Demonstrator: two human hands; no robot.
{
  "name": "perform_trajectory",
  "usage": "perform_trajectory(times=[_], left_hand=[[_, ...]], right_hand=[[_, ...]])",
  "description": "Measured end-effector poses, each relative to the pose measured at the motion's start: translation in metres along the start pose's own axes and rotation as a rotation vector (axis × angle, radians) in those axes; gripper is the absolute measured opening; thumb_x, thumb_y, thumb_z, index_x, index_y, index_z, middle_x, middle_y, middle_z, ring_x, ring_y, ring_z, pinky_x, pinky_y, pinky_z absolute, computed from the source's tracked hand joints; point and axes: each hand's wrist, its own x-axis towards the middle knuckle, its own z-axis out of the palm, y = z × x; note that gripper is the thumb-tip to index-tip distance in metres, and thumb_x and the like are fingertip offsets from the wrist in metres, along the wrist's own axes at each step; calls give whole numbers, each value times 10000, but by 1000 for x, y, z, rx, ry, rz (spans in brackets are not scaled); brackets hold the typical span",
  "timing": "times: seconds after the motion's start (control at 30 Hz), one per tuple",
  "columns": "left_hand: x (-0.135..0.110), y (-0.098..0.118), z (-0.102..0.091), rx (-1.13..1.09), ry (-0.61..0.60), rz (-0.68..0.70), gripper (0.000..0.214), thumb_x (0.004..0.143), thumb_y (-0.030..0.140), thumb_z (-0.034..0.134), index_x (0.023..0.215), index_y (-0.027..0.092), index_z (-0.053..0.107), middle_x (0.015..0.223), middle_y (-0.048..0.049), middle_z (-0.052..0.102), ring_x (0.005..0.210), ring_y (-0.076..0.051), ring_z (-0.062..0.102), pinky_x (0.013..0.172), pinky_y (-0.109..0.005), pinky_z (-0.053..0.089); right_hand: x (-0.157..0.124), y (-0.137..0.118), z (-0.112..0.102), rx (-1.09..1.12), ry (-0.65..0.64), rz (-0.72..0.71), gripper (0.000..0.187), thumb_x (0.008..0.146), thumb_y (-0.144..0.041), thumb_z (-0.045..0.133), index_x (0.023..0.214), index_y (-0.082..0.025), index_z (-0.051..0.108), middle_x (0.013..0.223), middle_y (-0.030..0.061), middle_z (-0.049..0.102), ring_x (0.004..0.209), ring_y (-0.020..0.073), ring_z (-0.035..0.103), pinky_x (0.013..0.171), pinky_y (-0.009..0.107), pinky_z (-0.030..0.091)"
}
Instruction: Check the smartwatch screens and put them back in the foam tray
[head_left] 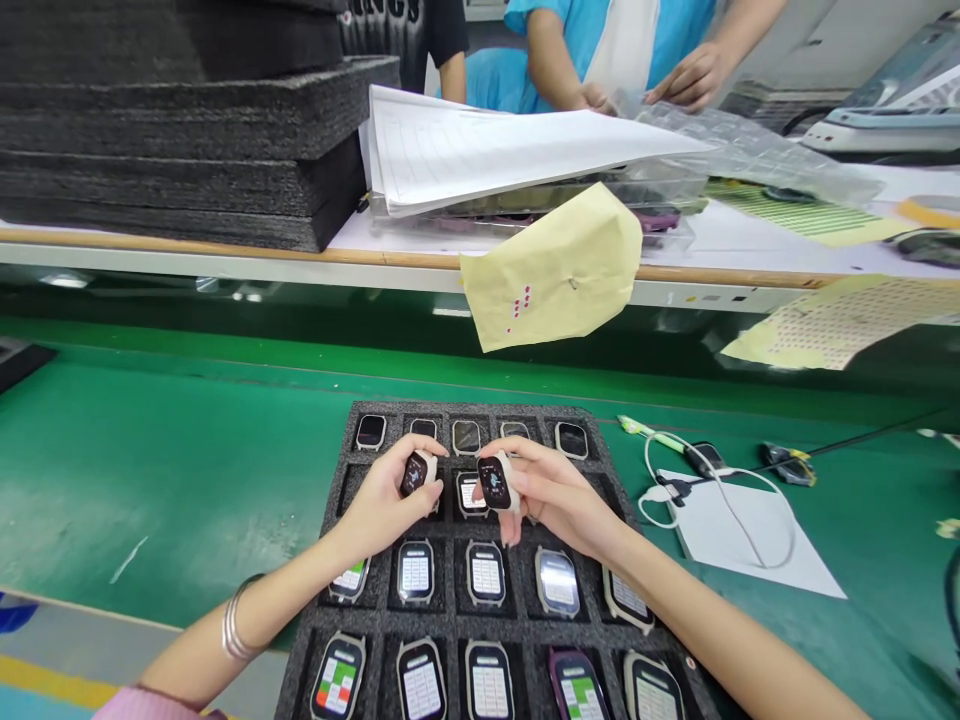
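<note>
Between its thumb and fingers, my left hand (391, 492) grips a smartwatch without a strap (415, 474), its dark screen lit with small graphics. Another strapless smartwatch (495, 483) with a pale case is pinched in my right hand (553, 490), tilted toward me. Both hands hover over a black foam tray (450, 625) divided into compartments. Several more watches sit in it, such as one with a white table on its screen (486, 573) and one showing green and red blocks (337, 680). Screens in the back row, like the left one (370, 431), are dark. My hands hide part of the second row.
Right of the tray lie a white cable (720, 480), a white sheet (757, 540) and a green pen (637, 427) on the green bench (172, 450). A shelf beyond carries stacked black foam (165, 150), papers (510, 145) and a hanging yellow sheet (559, 270). Co-workers' hands (690, 78) handle clear plastic.
</note>
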Motion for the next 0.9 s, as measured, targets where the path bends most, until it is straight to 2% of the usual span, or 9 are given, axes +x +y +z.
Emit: perform_trajectory(times=[0.2, 0.67, 0.8, 0.9], left_hand=[[-1, 1, 0, -2, -12, 10, 253, 781, 100, 567, 1021, 182, 567, 731, 35, 481, 645, -132, 456, 626, -240, 371], [-6, 5, -2, -91, 34, 83, 284, 823, 112, 569, 1093, 192, 533, 728, 49, 464, 559, -93, 412, 551, -224, 346], [-6, 4, -2, -33, 33, 57, 269, 811, 93, 580, 1061, 187, 557, 718, 46, 468, 616, -103, 436, 595, -222, 365], [-3, 2, -1, -45, 14, 19, 366, 812, 122, 611, 1164, 195, 539, 755, 43, 478, 630, -100, 446, 616, -223, 390]], right_hand=[[0, -2, -1, 1, 24, -28, 347, 872, -355, 694, 1130, -162, 567, 863, 85, 732, 515, 150, 685, 484, 228, 558], [-9, -14, 6, -28, -47, -77, 320, 889, -325, 686, 1140, -159, 578, 884, 101, 743, 529, 165, 699, 477, 242, 574], [-7, -13, 4, -33, -53, -52, 305, 905, -315, 669, 1142, -149, 572, 882, 103, 743, 539, 158, 699, 497, 240, 576], [-4, -9, 2, -7, -69, -13, 340, 916, -293, 651, 1205, -150, 543, 927, 107, 736, 591, 167, 711, 528, 250, 578]])
